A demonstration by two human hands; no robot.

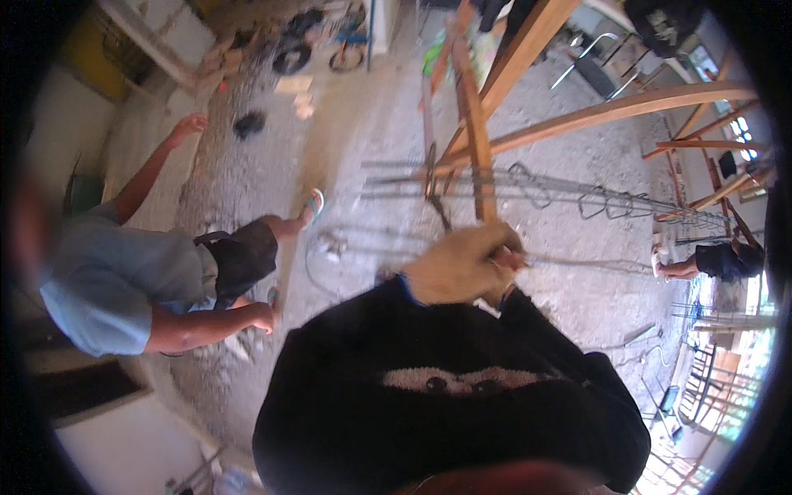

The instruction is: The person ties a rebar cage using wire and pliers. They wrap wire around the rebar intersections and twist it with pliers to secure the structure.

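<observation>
My left hand (448, 266), in a beige work glove with a blue cuff edge, is bent across in front of my chest. My right hand (495, 292) is mostly hidden behind it, with only a gloved wrist showing. The two hands meet, and a small reddish patch (510, 260) shows between them; blur keeps me from telling whether it is fingers or a held thing. Just beyond them lies a rebar cage (544, 185) of long steel bars with bent stirrups. It passes by a wooden post (477, 148) of a timber frame.
To the left walks a person in a grey-blue shirt (124, 266). Another person (721, 260) is at the far right by the cage's end. A curved timber beam (606, 114), a chair (591, 71), and a bicycle wheel (346, 59) stand around the rough, rubble-strewn floor (557, 303).
</observation>
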